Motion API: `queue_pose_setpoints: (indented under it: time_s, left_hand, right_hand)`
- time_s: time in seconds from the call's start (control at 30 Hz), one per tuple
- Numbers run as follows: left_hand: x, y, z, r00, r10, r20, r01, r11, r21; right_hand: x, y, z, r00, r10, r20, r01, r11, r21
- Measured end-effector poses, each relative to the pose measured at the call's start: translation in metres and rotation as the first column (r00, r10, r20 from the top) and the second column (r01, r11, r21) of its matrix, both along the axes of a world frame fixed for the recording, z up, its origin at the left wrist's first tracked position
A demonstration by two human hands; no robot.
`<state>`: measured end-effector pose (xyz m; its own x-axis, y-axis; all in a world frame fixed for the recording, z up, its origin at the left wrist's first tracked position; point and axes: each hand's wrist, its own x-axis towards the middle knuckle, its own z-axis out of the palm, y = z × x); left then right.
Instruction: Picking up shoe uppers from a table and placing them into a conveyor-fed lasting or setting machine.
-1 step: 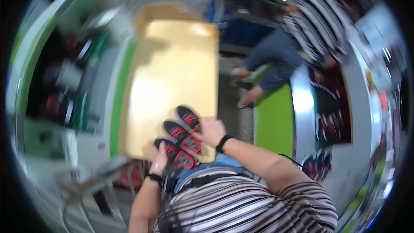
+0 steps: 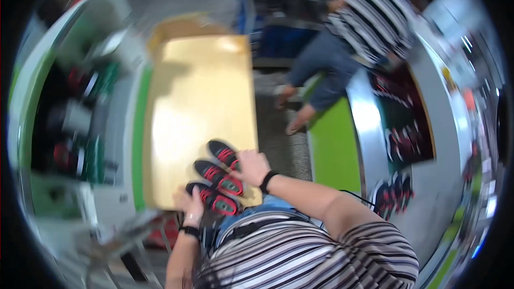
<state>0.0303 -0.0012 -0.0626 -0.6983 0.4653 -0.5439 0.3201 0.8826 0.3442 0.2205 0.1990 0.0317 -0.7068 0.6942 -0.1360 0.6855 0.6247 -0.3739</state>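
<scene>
Three black shoes with red laces and red-edged openings lie side by side at the near end of a pale wooden tabletop [image 2: 203, 91], toes pointing away and to the left. My left hand [image 2: 188, 203] rests at the outer side of the left shoe [image 2: 217, 202], thumb beside it and fingers spread apart, somewhat blurred. The middle shoe [image 2: 219, 177] lies between the other two, with neither hand clearly on it. My right hand [image 2: 251, 167] is closed over the rear part of the right shoe [image 2: 222, 151], hiding its heel.
Across a gap to the right, a person in a striped shirt [image 2: 372, 18] sits by a green-edged bench [image 2: 334, 150]. More dark shoes [image 2: 393, 195] stand on that side. To the left is a machine-like unit with a green edge [image 2: 140, 144]; metal rails [image 2: 123, 241] are near my left arm.
My view has swung, so the tabletop and surroundings sit farther left in the picture. Both hands stay at the same shoes, with little visible change between them.
</scene>
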Motion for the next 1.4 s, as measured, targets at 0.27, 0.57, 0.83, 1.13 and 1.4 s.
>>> queue_pose_setpoints:
  time_s: [0.27,0.57,0.83,1.13,1.4]
  left_hand:
    - [-0.008,0.004,0.023,0.956,-0.271,0.112,0.209,0.897,0.389]
    - [0.024,0.022,0.092,0.599,-0.789,-0.134,0.765,0.516,0.385]
    - [0.034,0.024,0.083,0.674,-0.731,-0.105,0.703,0.591,0.397]
    - [0.019,0.011,0.092,0.703,-0.693,-0.160,0.680,0.589,0.436]
    - [0.050,0.023,0.091,0.636,-0.763,-0.115,0.743,0.565,0.358]
  right_hand:
    - [0.024,-0.002,-0.007,0.973,-0.230,-0.035,0.214,0.944,-0.250]
    - [0.009,-0.008,-0.012,0.970,-0.231,-0.076,0.199,0.935,-0.294]
    - [0.020,-0.001,-0.014,0.970,-0.237,-0.054,0.208,0.924,-0.320]
    - [-0.008,0.002,-0.019,0.983,-0.113,-0.143,0.067,0.953,-0.294]
    - [0.043,0.003,-0.018,0.977,-0.201,-0.068,0.176,0.947,-0.268]
